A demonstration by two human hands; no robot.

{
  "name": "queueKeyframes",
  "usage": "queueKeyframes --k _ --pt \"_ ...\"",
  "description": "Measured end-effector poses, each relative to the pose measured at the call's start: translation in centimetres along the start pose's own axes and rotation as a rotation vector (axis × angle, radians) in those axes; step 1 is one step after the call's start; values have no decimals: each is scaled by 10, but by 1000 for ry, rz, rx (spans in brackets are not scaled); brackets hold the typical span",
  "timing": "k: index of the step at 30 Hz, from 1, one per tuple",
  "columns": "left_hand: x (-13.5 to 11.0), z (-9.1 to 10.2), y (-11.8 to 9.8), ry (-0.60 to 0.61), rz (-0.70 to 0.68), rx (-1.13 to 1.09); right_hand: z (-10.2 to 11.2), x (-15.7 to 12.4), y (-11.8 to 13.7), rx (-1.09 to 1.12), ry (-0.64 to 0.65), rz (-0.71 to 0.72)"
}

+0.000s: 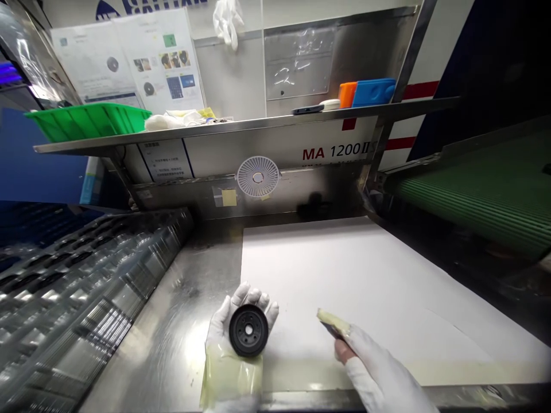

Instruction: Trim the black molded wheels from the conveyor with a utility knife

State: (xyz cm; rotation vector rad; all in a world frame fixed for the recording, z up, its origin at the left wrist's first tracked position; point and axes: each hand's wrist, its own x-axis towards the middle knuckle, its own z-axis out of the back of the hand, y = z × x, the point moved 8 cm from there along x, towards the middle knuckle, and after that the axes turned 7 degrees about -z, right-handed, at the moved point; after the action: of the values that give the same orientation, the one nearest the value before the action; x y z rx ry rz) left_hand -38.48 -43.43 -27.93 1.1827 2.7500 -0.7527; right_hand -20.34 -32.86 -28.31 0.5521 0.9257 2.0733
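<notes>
My left hand (241,321) is palm up in a white glove, with yellowish tape around the wrist. On its palm and curled fingers rests a round black wheel-like part (248,331), with a raised rim, small holes and a light spot at its centre. To the right, my right hand (365,355) hovers over the white sheet (310,275), its gloved fingers pressed together and the thumb tip bare. Yellowish tape covers the forefinger. A thin dark edge shows under that finger, too small to name. The two hands are apart.
Clear plastic trays (103,310) with black round parts are stacked at the left. Behind stand a small white fan (258,176) and a metal shelf (258,123) bearing a green bin (90,121) and an orange-and-blue box (373,93). A green ribbed conveyor belt (473,195) lies at right.
</notes>
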Motion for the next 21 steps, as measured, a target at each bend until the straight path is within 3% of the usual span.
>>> queueKeyframes --k 2,5,10,19,21 --pt "1 2 3 38 42 -11 1 4 -14 8 -7 6" --pt "1 7 8 40 96 -32 -7 4 -28 124 92 -83" --pt "-3 11 13 19 128 -66 -21 -6 -24 327 267 -213" --pt "-8 4 8 44 43 3 8 -8 12 -28 168 12" --pt "-8 5 6 31 18 30 23 -5 16 -96 80 56"
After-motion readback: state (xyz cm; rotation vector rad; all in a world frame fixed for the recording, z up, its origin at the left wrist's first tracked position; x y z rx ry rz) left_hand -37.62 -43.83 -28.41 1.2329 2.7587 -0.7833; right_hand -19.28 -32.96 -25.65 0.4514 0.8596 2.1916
